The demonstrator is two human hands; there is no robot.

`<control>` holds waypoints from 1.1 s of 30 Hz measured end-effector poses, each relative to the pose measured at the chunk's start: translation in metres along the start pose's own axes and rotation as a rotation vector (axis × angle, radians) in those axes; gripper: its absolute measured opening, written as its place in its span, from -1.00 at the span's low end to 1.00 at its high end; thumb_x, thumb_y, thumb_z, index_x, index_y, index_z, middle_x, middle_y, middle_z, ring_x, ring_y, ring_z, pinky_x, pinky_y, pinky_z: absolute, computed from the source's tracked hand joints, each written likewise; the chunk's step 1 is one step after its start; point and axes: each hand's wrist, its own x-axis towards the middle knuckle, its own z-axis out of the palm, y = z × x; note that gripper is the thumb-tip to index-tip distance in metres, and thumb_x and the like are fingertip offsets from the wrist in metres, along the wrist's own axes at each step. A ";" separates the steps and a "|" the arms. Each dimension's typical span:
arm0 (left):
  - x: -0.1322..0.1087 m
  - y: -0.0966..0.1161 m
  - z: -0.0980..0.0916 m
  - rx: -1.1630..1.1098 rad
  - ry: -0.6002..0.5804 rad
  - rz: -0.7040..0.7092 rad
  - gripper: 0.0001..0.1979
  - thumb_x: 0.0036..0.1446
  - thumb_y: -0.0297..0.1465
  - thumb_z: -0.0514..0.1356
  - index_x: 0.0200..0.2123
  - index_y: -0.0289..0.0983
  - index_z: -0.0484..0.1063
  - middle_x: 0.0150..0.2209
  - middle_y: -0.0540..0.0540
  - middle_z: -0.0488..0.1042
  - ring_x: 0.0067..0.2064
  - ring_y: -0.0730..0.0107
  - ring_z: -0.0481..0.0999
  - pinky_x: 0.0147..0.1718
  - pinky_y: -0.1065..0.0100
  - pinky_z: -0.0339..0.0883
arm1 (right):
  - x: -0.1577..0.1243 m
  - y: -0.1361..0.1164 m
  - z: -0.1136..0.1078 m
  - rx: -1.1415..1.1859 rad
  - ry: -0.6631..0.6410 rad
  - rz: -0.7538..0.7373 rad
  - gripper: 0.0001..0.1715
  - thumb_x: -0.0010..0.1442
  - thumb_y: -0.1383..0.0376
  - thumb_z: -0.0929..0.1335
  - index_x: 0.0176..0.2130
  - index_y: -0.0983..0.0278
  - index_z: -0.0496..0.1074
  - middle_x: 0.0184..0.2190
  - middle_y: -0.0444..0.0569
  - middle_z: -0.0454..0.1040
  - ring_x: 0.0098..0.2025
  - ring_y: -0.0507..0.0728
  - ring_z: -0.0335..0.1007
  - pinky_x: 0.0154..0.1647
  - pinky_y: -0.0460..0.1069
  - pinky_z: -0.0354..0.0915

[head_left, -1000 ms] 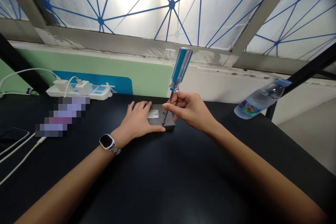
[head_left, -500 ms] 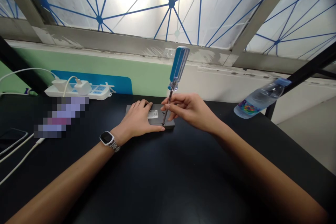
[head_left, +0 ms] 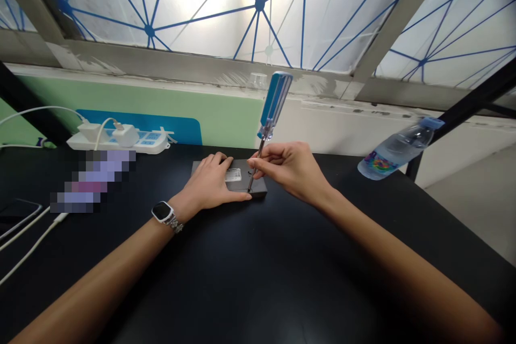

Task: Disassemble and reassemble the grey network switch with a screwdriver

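A flat dark grey box (head_left: 238,185) with a white label lies on the black table. My left hand (head_left: 209,178), wearing a watch (head_left: 162,212), grips it from the left, with its thumb along the near edge and its fingers over the top. Between thumb and fingertips, my right hand (head_left: 292,169) pinches the metal shaft of a screwdriver (head_left: 276,102). The blue and clear handle rises above that hand, tilted slightly right. The screwdriver's tip meets the box near its front right corner, close to my left thumb. Whether a screw sits under the tip is too small to tell.
A power strip (head_left: 153,142) with plugged-in white chargers stands against the wall at the back left. White cables run past a blurred-out object (head_left: 94,180) and a phone (head_left: 18,212). A water bottle (head_left: 397,150) leans at the right edge of the table (head_left: 258,274).
My right fingers have closed in more around the screwdriver shaft. Box, left hand and screwdriver tip stay together; the whole view has shifted slightly.
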 end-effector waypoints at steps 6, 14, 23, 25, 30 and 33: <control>-0.001 0.000 0.000 0.019 0.000 -0.006 0.09 -0.12 0.40 0.15 0.21 -0.35 0.39 0.09 -0.36 0.40 0.07 -0.20 0.39 0.06 -0.09 0.32 | -0.001 0.000 0.001 -0.022 0.018 0.002 -0.64 0.15 0.11 0.54 -0.48 0.30 0.50 -0.40 0.02 0.67 -0.40 0.18 0.69 -0.39 -0.07 0.54; -0.001 0.000 0.000 0.023 0.008 -0.010 0.10 -0.12 0.40 0.15 0.24 -0.33 0.37 0.06 -0.34 0.41 0.05 -0.19 0.40 0.05 -0.07 0.32 | -0.002 0.001 0.005 -0.064 0.089 0.014 -0.53 0.14 0.04 0.53 -0.54 0.27 0.40 -0.44 0.02 0.63 -0.44 0.22 0.67 -0.47 -0.03 0.49; -0.003 0.002 -0.003 -0.004 0.014 -0.039 0.02 -0.12 0.38 0.18 0.20 -0.24 0.41 0.00 -0.28 0.40 0.00 -0.18 0.42 0.01 -0.05 0.32 | 0.000 -0.005 0.002 0.280 -0.176 0.099 -0.50 0.29 0.02 0.43 0.05 0.24 0.31 -0.15 0.03 0.58 -0.54 0.06 0.57 -0.64 -0.08 0.40; -0.003 0.003 -0.003 -0.019 0.020 -0.044 -0.01 -0.14 0.37 0.20 0.16 -0.24 0.44 -0.01 -0.27 0.41 -0.01 -0.18 0.42 0.00 -0.04 0.32 | 0.001 -0.007 -0.001 0.366 -0.237 0.073 -0.47 0.35 0.02 0.38 0.15 0.22 0.24 -0.16 0.00 0.56 -0.48 0.05 0.58 -0.57 -0.09 0.44; -0.002 0.003 -0.004 -0.018 0.017 -0.013 -0.01 -0.11 0.37 0.19 0.16 -0.28 0.43 -0.01 -0.29 0.42 0.00 -0.17 0.42 0.02 -0.07 0.31 | 0.001 -0.007 -0.006 0.386 -0.274 0.018 -0.50 0.42 0.06 0.32 0.25 0.15 0.23 -0.28 -0.13 0.47 -0.40 0.03 0.56 -0.45 -0.11 0.47; -0.002 0.003 -0.003 -0.011 0.019 -0.021 0.02 -0.12 0.37 0.19 0.18 -0.29 0.42 -0.01 -0.30 0.42 0.00 -0.18 0.43 0.02 -0.06 0.32 | 0.000 -0.007 -0.007 0.436 -0.302 0.032 -0.52 0.43 0.03 0.31 0.23 0.12 0.27 -0.25 -0.11 0.46 -0.36 0.05 0.56 -0.41 -0.09 0.51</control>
